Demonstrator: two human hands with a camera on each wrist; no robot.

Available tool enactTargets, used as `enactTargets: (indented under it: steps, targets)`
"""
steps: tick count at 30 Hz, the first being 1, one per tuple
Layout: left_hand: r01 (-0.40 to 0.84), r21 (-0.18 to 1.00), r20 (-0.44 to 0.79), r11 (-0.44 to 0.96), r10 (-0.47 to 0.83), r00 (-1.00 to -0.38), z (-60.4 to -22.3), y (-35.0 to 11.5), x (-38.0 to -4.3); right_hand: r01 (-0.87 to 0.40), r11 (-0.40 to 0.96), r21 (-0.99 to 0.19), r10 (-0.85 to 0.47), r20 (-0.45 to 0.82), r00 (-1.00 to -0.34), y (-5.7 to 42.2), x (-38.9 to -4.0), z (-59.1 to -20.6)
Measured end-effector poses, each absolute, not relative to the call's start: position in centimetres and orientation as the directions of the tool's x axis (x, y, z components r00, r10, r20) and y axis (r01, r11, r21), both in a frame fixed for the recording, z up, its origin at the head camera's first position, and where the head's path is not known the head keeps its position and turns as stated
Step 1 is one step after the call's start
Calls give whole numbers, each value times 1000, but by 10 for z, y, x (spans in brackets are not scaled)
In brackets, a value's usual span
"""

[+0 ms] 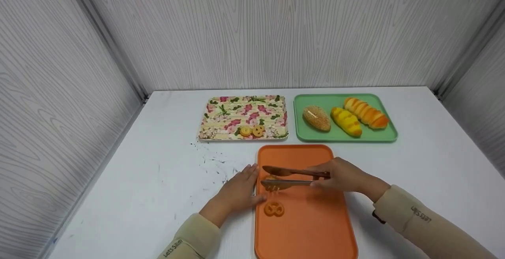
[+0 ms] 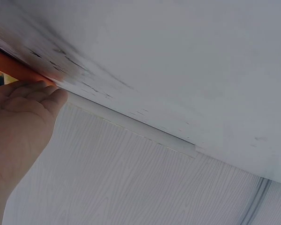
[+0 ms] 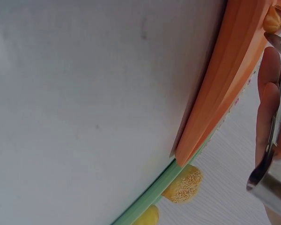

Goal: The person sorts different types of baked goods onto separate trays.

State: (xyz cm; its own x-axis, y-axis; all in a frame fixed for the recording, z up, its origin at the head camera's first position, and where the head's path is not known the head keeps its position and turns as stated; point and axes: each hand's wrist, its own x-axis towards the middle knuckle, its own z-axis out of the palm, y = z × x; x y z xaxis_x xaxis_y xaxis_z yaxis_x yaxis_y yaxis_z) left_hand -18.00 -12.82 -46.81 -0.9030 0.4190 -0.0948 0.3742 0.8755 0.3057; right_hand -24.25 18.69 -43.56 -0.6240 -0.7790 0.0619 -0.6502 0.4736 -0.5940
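Observation:
My right hand (image 1: 341, 176) grips metal tongs (image 1: 294, 182) low over the orange tray (image 1: 307, 231). Between the tong tips is a small golden cookie (image 1: 272, 188), partly hidden by the lower arm of the tongs; the right wrist view catches the orange-brown cookie (image 3: 272, 19) at its top right corner. A pretzel-shaped cookie (image 1: 274, 209) lies on the tray just nearer to me. My left hand (image 1: 236, 190) rests along the tray's left edge, fingers extended, thumb over the rim. In the left wrist view the hand (image 2: 23, 112) shows its palm side.
Behind, a floral tray (image 1: 221, 113) carries two round cookies (image 1: 252, 131) near its front edge. Beside it, a green tray (image 1: 378, 136) bears a seeded bread roll (image 1: 317, 118), a yellow bread (image 1: 346, 122) and a striped loaf (image 1: 366, 113). Wood-grain panels (image 1: 260, 34) wall the white table (image 1: 158, 180).

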Motion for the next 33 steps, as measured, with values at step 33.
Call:
enactTargets:
  steps: [33]
  targets:
    - [382, 323, -82, 866, 428, -900, -469, -128, -180, -626, 475, -619, -737, 110, -667, 185, -256, -429]
